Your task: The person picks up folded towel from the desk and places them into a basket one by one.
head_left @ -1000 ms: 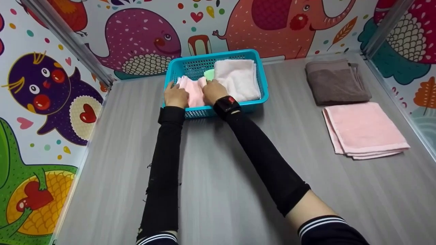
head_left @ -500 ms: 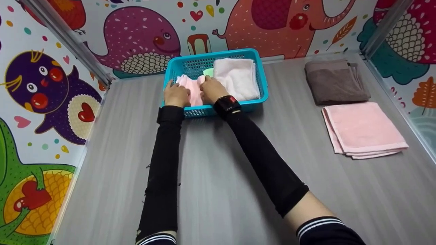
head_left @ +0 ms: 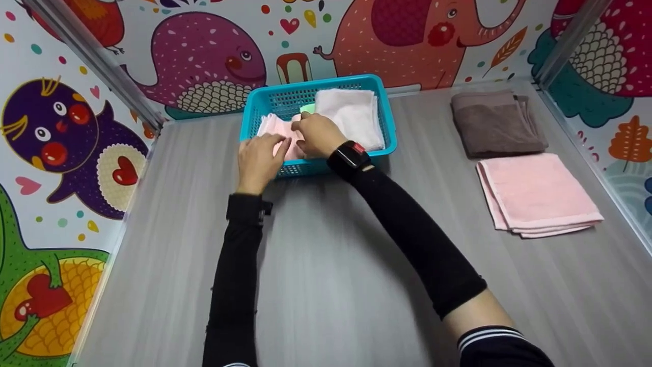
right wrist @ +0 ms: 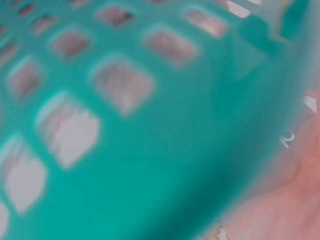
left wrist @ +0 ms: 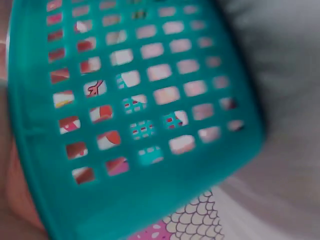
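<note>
A teal plastic basket (head_left: 391, 127) stands by the back wall. In its left part lies a folded pink cloth (head_left: 275, 125), partly hidden by my hands. My left hand (head_left: 259, 159) reaches over the front rim, its fingertips at the cloth's near edge. Over the cloth's right side is my right hand (head_left: 322, 135), fingers bent, thumb apart from them. Beside it in the basket sit a folded white towel (head_left: 349, 112) and a bit of light green cloth (head_left: 307, 108). Both wrist views are mostly filled by the basket's perforated wall (left wrist: 135, 205), blurred in the right one.
To the right on the grey table (head_left: 316, 265) lie a folded brown towel (head_left: 496, 125) and, nearer, a folded pink towel (head_left: 540, 193). Cartoon-printed walls (head_left: 204, 56) with metal edge strips close off the back and sides.
My left hand has drawn back toward the basket's front rim. My right hand has turned, and its thumb has parted from its fingers. The view has shifted slightly.
</note>
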Motion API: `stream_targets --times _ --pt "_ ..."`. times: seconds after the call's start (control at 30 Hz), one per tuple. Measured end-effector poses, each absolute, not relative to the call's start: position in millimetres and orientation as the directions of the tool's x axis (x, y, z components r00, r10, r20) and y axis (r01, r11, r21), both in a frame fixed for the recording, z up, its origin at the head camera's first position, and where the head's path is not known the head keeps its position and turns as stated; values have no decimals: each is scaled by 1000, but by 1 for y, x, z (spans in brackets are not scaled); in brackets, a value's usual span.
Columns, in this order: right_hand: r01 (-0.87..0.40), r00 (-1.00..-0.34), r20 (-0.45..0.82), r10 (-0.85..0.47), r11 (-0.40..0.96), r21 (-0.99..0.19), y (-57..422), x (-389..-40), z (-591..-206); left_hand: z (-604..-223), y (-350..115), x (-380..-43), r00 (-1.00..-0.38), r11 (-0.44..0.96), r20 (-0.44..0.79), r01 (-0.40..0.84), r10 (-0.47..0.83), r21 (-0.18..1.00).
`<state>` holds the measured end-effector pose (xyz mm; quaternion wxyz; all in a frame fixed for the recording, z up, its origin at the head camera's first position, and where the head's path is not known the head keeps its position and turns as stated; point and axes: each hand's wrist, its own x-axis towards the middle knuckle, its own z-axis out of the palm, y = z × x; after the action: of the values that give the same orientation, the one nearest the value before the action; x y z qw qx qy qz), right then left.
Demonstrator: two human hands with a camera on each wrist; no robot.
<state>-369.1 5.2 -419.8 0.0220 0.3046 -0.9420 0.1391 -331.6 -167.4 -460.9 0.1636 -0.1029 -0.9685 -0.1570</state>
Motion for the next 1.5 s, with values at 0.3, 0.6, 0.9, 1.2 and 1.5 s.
stream_targets --times 0.3,0.6,0.9,1.2,1.5 --pt "-632 -775 267 -573 708 -316 51 -335 -440 -479 -166 -323 -897 948 396 278 197 158" --pt "-642 -767 381 -516 612 -462 75 -326 -463 -477 -164 -324 -905 953 384 259 183 156" --pt "-646 -763 377 -525 598 -475 82 -327 -460 -478 -164 -323 -908 955 381 248 172 162" --pt "-634 -773 417 -477 594 -495 132 -331 -445 -477 -168 -322 -910 954 378 250 172 167" --pt "-390 -916 306 -260 762 -517 233 -328 -432 -478 -164 -322 -908 951 381 255 174 175"
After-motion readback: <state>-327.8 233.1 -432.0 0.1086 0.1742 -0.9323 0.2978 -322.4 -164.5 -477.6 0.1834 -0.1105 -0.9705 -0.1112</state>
